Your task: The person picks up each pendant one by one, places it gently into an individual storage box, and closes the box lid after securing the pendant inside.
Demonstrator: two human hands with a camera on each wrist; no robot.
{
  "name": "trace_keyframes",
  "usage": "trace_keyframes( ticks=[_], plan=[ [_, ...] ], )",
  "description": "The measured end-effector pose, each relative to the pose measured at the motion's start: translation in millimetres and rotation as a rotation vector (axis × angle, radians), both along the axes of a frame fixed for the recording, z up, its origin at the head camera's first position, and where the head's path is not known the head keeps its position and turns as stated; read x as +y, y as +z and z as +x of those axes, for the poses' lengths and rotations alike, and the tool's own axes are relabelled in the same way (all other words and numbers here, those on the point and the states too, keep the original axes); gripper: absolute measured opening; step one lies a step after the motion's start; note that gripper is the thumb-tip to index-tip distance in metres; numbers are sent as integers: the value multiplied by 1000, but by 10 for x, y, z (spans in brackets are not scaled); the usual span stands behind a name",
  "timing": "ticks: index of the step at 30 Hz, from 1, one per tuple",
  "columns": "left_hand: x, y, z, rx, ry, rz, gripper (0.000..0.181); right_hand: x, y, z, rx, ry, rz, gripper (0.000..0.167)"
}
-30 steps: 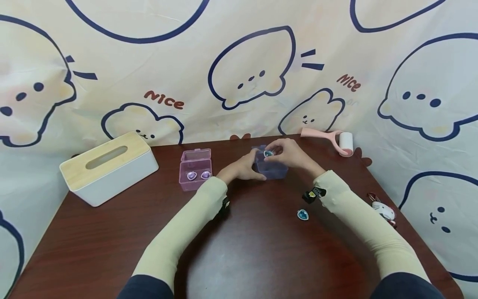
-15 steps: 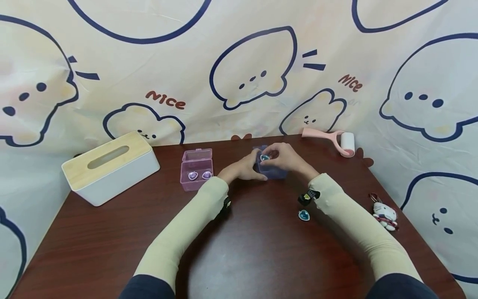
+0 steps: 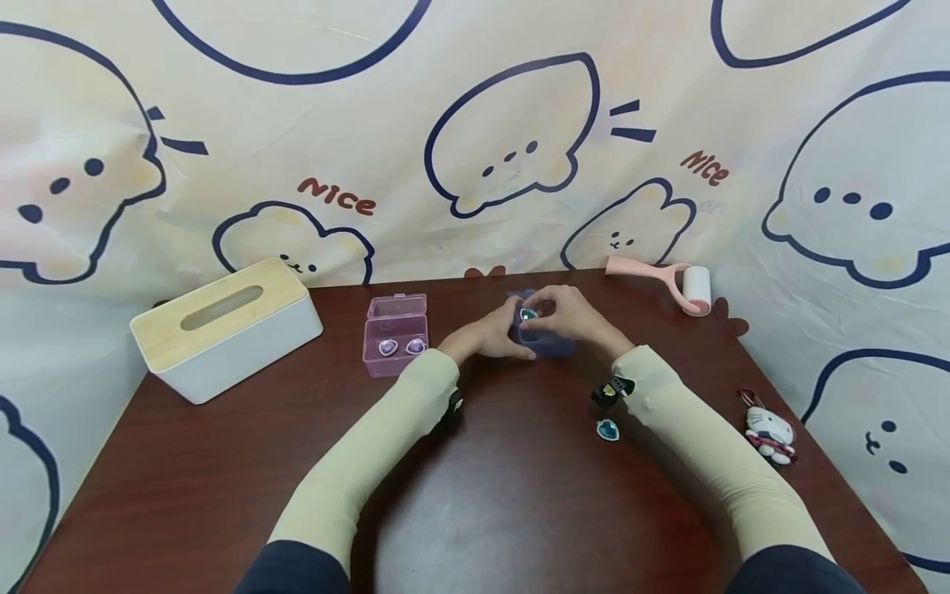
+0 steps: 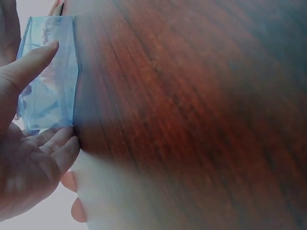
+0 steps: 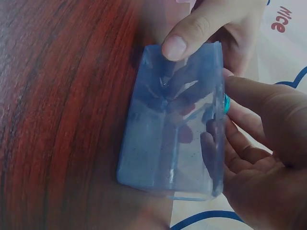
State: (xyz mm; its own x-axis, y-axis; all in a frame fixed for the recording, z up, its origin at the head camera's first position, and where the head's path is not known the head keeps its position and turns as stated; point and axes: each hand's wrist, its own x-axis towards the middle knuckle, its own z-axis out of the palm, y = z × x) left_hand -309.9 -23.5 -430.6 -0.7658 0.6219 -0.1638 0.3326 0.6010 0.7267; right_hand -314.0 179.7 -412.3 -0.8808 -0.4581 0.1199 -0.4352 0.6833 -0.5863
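Gripping the blue box point(image 5: 158, 139), left hand point(image 3: 494, 332); pinching a half-hidden gem point(image 3: 529, 314), right hand point(image 3: 570, 317).

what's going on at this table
A person's left hand grips a blue box, while the right hand pinches a teal gem at its top. A second gem, also teal, lies on the table. Two purple gems sit in the open pink box.

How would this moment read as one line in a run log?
left hand holds blue box | right hand pinches teal gem at box rim | pink box open, two purple gems inside | second teal gem on table
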Motion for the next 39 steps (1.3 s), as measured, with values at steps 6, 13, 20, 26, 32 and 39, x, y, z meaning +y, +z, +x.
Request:
trace_keyframes(
  ticks=[6,13,20,26,32,39],
  plan=[
    [27,14,2,-1,1,5,107,51,-52,-19,12,12,-10,35],
    [36,32,6,7,4,8,101,145,83,90,-8,36,-33,35],
    [25,60,-9,6,9,-7,106,376,340,369,-9,61,-20,38],
    [30,61,-14,13,19,5,107,603,411,691,-11,89,13,34],
    [25,1,25,-12,10,10,107,790,221,988,-67,141,42,34],
    [19,-1,23,-8,9,28,106,937,17,1186,-197,155,152,46]
  ],
)
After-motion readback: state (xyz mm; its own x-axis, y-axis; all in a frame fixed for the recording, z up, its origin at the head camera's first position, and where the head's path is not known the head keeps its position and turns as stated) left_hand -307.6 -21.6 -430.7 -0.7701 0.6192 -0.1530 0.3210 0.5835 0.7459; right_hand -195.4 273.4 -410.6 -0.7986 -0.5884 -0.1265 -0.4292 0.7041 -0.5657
